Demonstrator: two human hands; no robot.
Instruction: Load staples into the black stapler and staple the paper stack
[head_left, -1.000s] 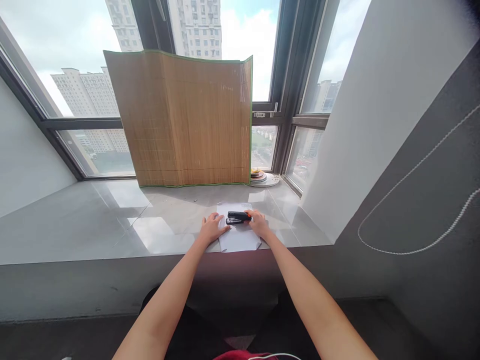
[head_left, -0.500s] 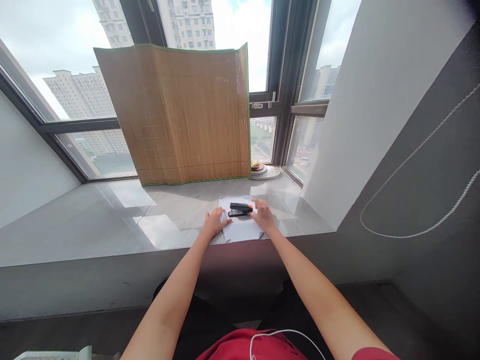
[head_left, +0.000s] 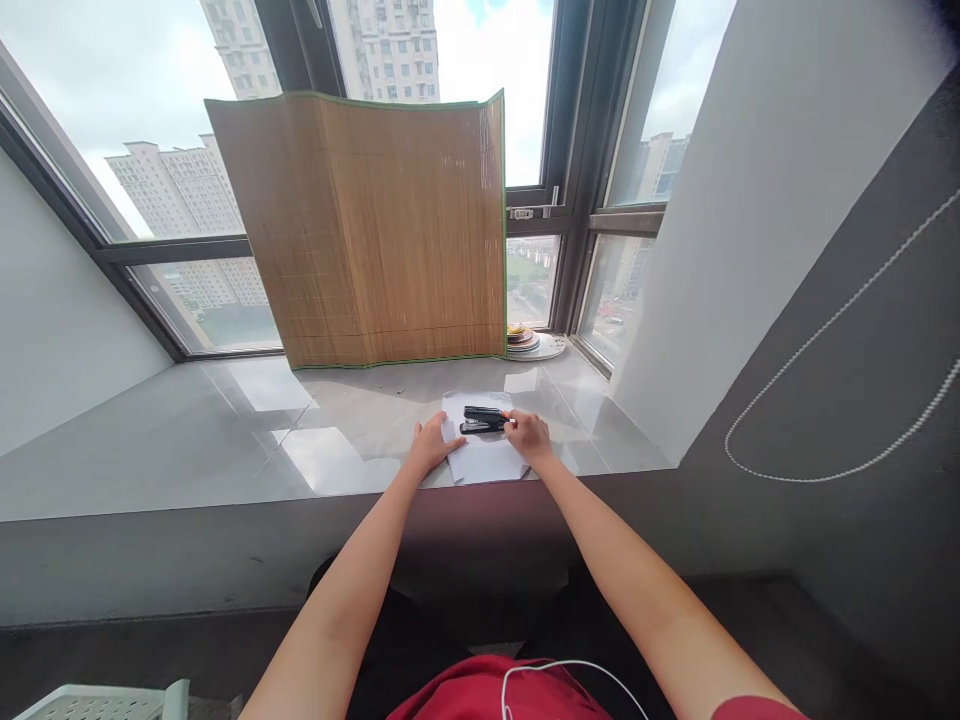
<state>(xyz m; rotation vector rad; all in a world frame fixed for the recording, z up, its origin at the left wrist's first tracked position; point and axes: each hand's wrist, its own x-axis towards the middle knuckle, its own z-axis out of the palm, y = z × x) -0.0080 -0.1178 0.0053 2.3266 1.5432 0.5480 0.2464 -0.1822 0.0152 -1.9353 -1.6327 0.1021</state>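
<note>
A black stapler (head_left: pixel 484 420) lies across white sheets of paper (head_left: pixel 486 464) on the windowsill, its long jaws pointing left and apart. My right hand (head_left: pixel 529 436) grips its right end, fingers curled around it. That end is mostly hidden by the fingers. At the paper's left edge rests my left hand (head_left: pixel 430 444), thumb and fingers spread apart, the thumb on the sheet just below the stapler's tip.
Behind the paper a bamboo mat (head_left: pixel 397 230) with green edging leans against the window. Stacked plates (head_left: pixel 534 345) stand at its right foot. The sill's front edge (head_left: pixel 225 506) runs close to my wrists. A beaded cord (head_left: pixel 795 480) hangs at the right.
My right hand has closed further around the stapler's right end, covering its orange part. The left hand stays at the paper's edge. The whole view has shifted slightly.
</note>
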